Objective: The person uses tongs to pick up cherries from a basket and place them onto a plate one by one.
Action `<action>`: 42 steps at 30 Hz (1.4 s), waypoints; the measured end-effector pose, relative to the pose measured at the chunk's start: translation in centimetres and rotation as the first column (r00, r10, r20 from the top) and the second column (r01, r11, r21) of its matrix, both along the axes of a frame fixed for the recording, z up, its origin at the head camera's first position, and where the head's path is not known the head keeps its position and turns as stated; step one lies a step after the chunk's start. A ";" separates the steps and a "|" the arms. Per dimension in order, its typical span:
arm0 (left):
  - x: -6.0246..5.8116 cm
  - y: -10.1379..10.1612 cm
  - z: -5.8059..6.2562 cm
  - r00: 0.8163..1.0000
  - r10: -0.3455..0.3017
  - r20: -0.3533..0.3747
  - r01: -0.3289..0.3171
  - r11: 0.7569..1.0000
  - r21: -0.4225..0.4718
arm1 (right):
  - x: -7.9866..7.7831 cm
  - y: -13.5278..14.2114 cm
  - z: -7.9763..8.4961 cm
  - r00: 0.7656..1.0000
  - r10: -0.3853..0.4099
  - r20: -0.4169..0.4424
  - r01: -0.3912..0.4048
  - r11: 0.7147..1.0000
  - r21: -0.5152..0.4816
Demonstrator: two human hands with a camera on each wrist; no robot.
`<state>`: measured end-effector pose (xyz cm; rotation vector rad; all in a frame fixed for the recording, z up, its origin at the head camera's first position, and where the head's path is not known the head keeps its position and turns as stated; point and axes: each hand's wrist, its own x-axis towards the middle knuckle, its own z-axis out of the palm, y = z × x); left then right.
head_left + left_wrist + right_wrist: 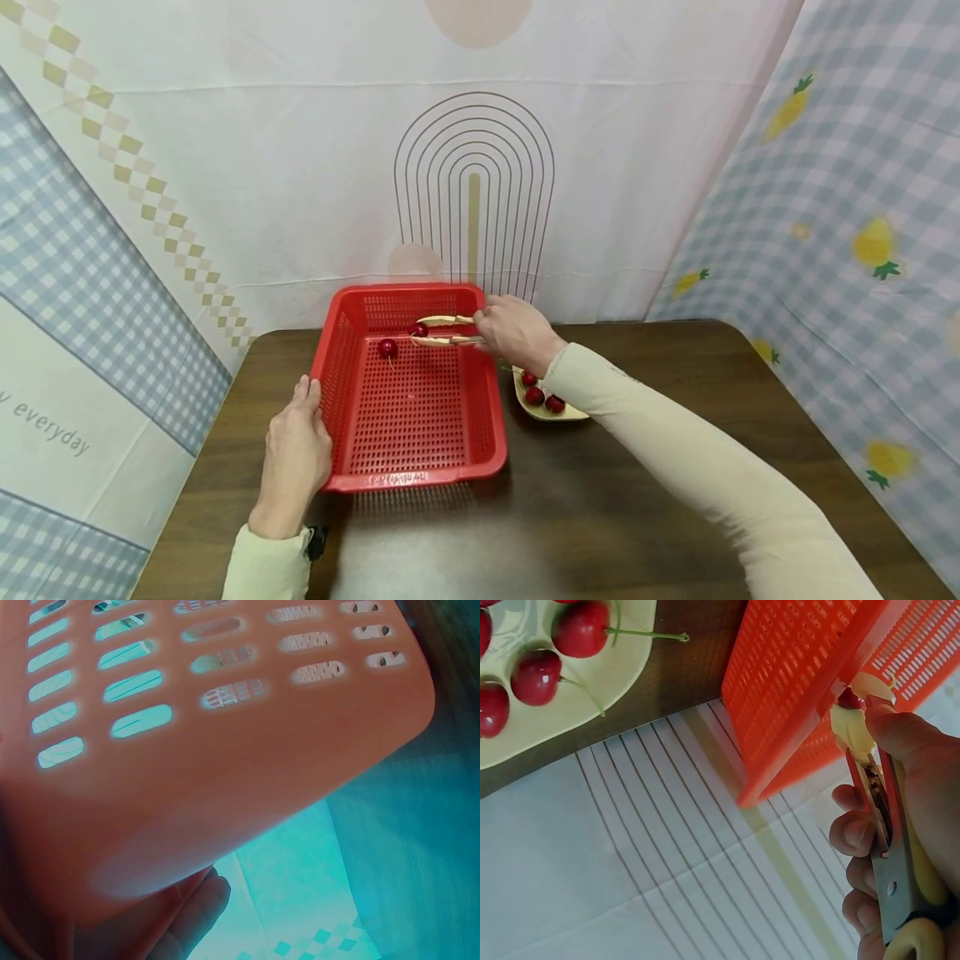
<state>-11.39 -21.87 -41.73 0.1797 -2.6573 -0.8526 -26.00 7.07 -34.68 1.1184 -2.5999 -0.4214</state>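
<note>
A red perforated plastic basket stands on the table, and my left hand grips its left rim. The left wrist view shows fingertips at the rim beside the basket wall. My right hand holds tongs with pale cream tips, reaching over the basket's right rim. Between the tips is a dark red cherry, above the basket's inside. Another cherry with a stem lies in the basket, left of the tongs.
Right of the basket, a cream plate holds several cherries with green stems, partly hidden under the right forearm. The brown wooden table meets a patterned cloth backdrop behind, with checked cloth on both sides.
</note>
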 end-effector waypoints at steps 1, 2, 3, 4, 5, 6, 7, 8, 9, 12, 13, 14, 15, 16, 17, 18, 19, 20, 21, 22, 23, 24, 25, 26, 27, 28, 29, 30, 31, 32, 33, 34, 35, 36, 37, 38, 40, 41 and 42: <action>0.0 0.0 0.0 1.000 -0.001 0.002 0.001 1.000 0.000 | 0.1 0.4 0.0 1.000 0.006 -0.009 -0.006 1.000 -0.009; 0.0 0.1 0.0 1.000 -0.002 0.005 0.002 1.000 0.000 | 0.3 0.8 0.0 1.000 0.011 -0.013 -0.011 1.000 -0.017; 0.0 0.1 0.0 1.000 -0.002 0.007 0.002 1.000 0.002 | 0.4 1.1 0.0 1.000 0.017 -0.017 -0.018 0.999 -0.027; 0.0 0.1 0.0 1.000 -0.002 0.008 0.002 1.000 0.002 | 0.5 1.5 0.0 0.999 0.025 -0.027 -0.026 0.999 -0.039; 0.0 0.1 0.0 1.000 -0.003 0.007 0.003 1.000 0.002 | 0.7 1.8 0.0 0.999 0.032 -0.031 -0.034 0.998 -0.049; 0.0 0.1 0.0 1.000 -0.005 0.005 0.005 1.000 0.001 | 0.8 2.1 0.0 0.999 0.037 -0.035 -0.039 0.998 -0.057; 0.0 0.1 0.0 1.000 -0.006 0.002 0.006 1.000 0.000 | 1.0 2.4 0.0 0.998 0.041 -0.038 -0.043 0.997 -0.062; 0.0 0.1 0.0 1.000 -0.005 0.000 0.005 1.000 0.000 | 1.1 2.7 0.0 0.998 0.043 -0.041 -0.046 0.997 -0.066; 0.0 0.1 0.1 1.000 -0.005 -0.003 0.005 1.000 -0.001 | 1.3 3.0 0.0 0.998 0.044 -0.044 -0.047 0.996 -0.071; 0.1 0.0 0.1 1.000 -0.005 -0.008 0.005 1.000 -0.004 | 1.7 3.7 -0.1 0.998 0.041 -0.042 -0.044 0.995 -0.086; 0.1 0.0 0.1 1.000 -0.004 -0.008 0.004 1.000 -0.004 | 1.8 4.0 -0.1 0.998 0.041 -0.041 -0.044 0.994 -0.098; 0.1 0.0 0.1 1.000 -0.003 -0.008 0.003 1.000 -0.005 | 1.9 4.3 -0.1 0.998 0.041 -0.042 -0.045 0.993 -0.108; 0.1 0.0 0.1 1.000 -0.002 -0.009 0.002 1.000 -0.005 | 2.1 4.6 -0.1 0.998 0.044 -0.043 -0.049 0.992 -0.120; 0.1 0.0 0.0 1.000 -0.002 -0.011 0.002 1.000 -0.005 | 2.2 4.9 -0.1 0.998 0.050 -0.049 -0.056 0.990 -0.131; 0.1 0.0 0.0 1.000 -0.001 -0.012 0.001 1.000 -0.005 | 2.4 5.2 -0.1 0.997 0.053 -0.055 -0.060 0.988 -0.139; 0.0 0.0 0.0 1.000 -0.001 -0.012 0.001 1.000 -0.004 | 2.6 5.5 -0.1 0.996 0.058 -0.065 -0.067 0.987 -0.149; 0.0 0.0 0.0 1.000 -0.001 -0.012 0.001 1.000 -0.004 | 2.8 5.8 -0.2 0.995 0.061 -0.076 -0.073 0.985 -0.159; 0.0 0.0 0.0 1.000 -0.002 -0.011 0.002 1.000 -0.004 | 3.0 6.0 -0.2 0.994 0.063 -0.085 -0.077 0.983 -0.166; 0.0 0.0 0.0 1.000 -0.002 -0.008 0.002 1.000 -0.003 | 3.3 6.3 -0.2 0.994 0.064 -0.092 -0.079 0.982 -0.172; 0.0 0.0 0.1 1.000 -0.003 -0.004 0.003 1.000 -0.002 | 3.5 6.6 -0.3 0.994 0.061 -0.095 -0.077 0.981 -0.179; 0.0 0.0 0.1 1.000 -0.003 0.000 0.003 1.000 -0.001 | 3.8 6.8 -0.3 0.994 0.056 -0.099 -0.074 0.980 -0.185; 0.1 0.0 0.0 1.000 -0.003 0.004 0.003 1.000 -0.001 | 4.0 7.1 -0.4 0.994 0.050 -0.098 -0.069 0.979 -0.193; 0.1 0.0 0.0 1.000 -0.004 0.005 0.004 1.000 -0.004 | 4.3 7.3 -0.5 0.995 0.045 -0.092 -0.063 0.977 -0.204; 0.1 -0.1 0.0 1.000 -0.005 0.007 0.005 1.000 -0.007 | 4.5 7.5 -0.6 0.996 0.039 -0.084 -0.057 0.975 -0.214; 0.1 -0.1 0.0 1.000 -0.006 0.007 0.006 1.000 -0.009 | 4.7 7.7 -0.7 0.996 0.032 -0.079 -0.049 0.974 -0.222; 0.1 -0.1 -0.1 1.000 -0.007 0.005 0.007 1.000 -0.013 | 5.0 8.0 -0.7 0.997 0.024 -0.071 -0.040 0.972 -0.230; 0.1 -0.1 -0.1 1.000 -0.009 0.005 0.009 1.000 -0.015 | 5.2 8.2 -0.8 0.998 0.017 -0.064 -0.032 0.970 -0.239; 0.1 -0.1 -0.1 1.000 -0.010 0.005 0.010 1.000 -0.018 | 5.5 8.4 -0.8 0.998 0.010 -0.058 -0.024 0.969 -0.248; 0.1 -0.1 -0.1 1.000 -0.011 0.004 0.011 1.000 -0.020 | 5.7 8.7 -0.9 0.998 0.005 -0.057 -0.020 0.967 -0.253; 0.1 -0.1 -0.1 1.000 -0.010 0.006 0.010 1.000 -0.018 | 5.9 9.0 -0.9 0.998 -0.001 -0.059 -0.014 0.967 -0.256; 0.1 -0.1 -0.1 1.000 -0.009 0.007 0.009 1.000 -0.017 | 6.1 9.3 -1.0 0.998 -0.007 -0.064 -0.010 0.966 -0.260; 0.1 -0.1 -0.1 1.000 -0.007 0.009 0.007 1.000 -0.015 | 6.3 9.6 -1.0 0.998 -0.013 -0.066 -0.005 0.964 -0.266; 0.1 -0.1 -0.1 1.000 -0.005 0.009 0.006 1.000 -0.013 | 6.4 9.9 -1.0 0.998 -0.020 -0.067 0.001 0.962 -0.272; 0.1 -0.1 0.0 1.000 -0.004 0.010 0.004 1.000 -0.011 | 6.6 10.3 -1.1 0.997 -0.026 -0.070 0.006 0.960 -0.278; 0.1 -0.1 0.0 1.000 -0.002 0.013 0.002 1.000 -0.010 | 6.8 10.6 -1.2 0.997 -0.033 -0.070 0.012 0.959 -0.283; 0.1 -0.1 0.0 1.000 -0.001 0.014 0.001 1.000 -0.009 | 6.9 11.0 -1.3 0.997 -0.042 -0.067 0.020 0.956 -0.293; 0.1 -0.1 0.1 1.000 0.000 0.017 0.000 1.000 -0.007 | 7.3 11.7 -1.5 0.997 -0.053 -0.063 0.031 0.951 -0.308; 0.1 -0.1 0.1 1.000 0.000 0.019 0.000 1.000 -0.007 | 7.5 12.0 -1.7 0.996 -0.059 -0.059 0.038 0.948 -0.315; 0.2 -0.1 0.1 1.000 0.000 0.021 0.000 1.000 -0.007 | 7.7 12.4 -1.9 0.996 -0.065 -0.058 0.042 0.946 -0.322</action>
